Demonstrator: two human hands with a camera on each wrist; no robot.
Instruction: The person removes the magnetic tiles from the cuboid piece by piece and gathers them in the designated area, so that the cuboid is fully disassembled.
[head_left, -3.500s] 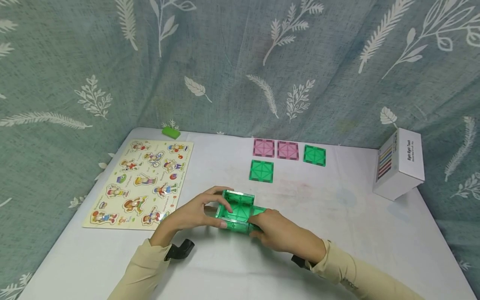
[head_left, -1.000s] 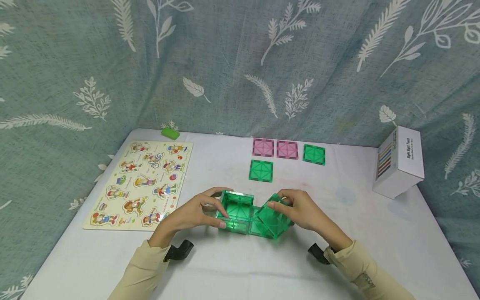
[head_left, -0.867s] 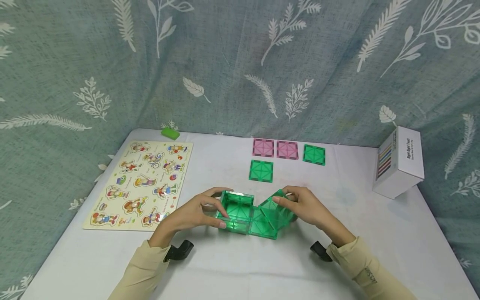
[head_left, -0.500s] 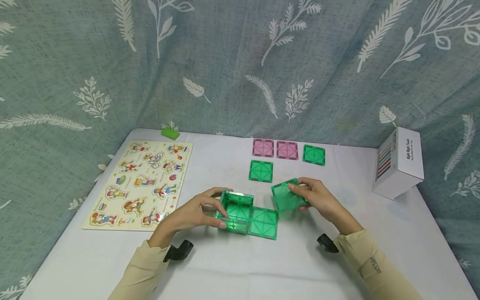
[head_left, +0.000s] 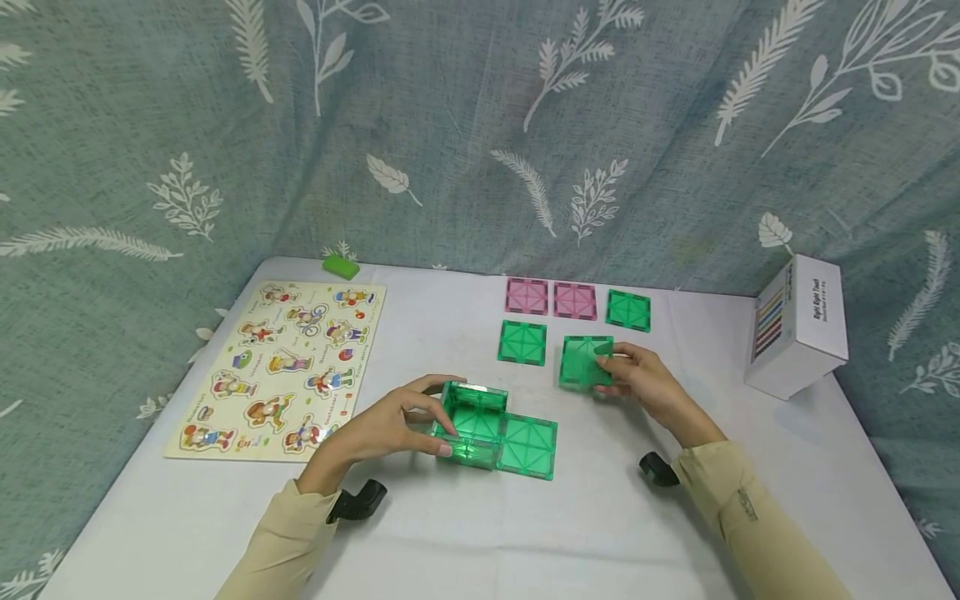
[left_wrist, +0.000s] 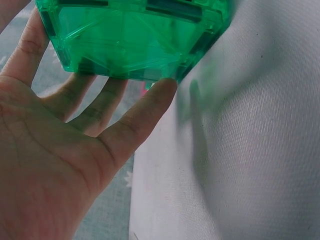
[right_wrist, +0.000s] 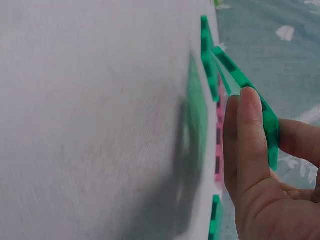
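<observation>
My left hand [head_left: 375, 429] grips the left side of a low, open-topped box of clear green magnetic tiles [head_left: 476, 452]; in the left wrist view the thumb [left_wrist: 145, 112] touches its lower edge. A flat green tile [head_left: 527, 447] lies against the box's right side. My right hand [head_left: 652, 385] pinches a separate green magnetic tile [head_left: 579, 360] between thumb and fingers. The right wrist view shows that held tile [right_wrist: 270, 130] tilted and lifted off the table, its green shadow on the cloth. Another green tile [head_left: 522, 342] lies flat just left of it.
Two pink tiles [head_left: 527, 297] and a green tile [head_left: 628, 310] lie in a row at the back. A picture puzzle board [head_left: 277, 371] is at left, a green block [head_left: 341, 267] behind it. A white box [head_left: 798, 325] stands at right, before a patterned curtain [head_left: 450, 125].
My right hand has lifted a green tile away from the one beside the box, carried it right and toward the back, and turned it straighter. The left hand stays on the box.
</observation>
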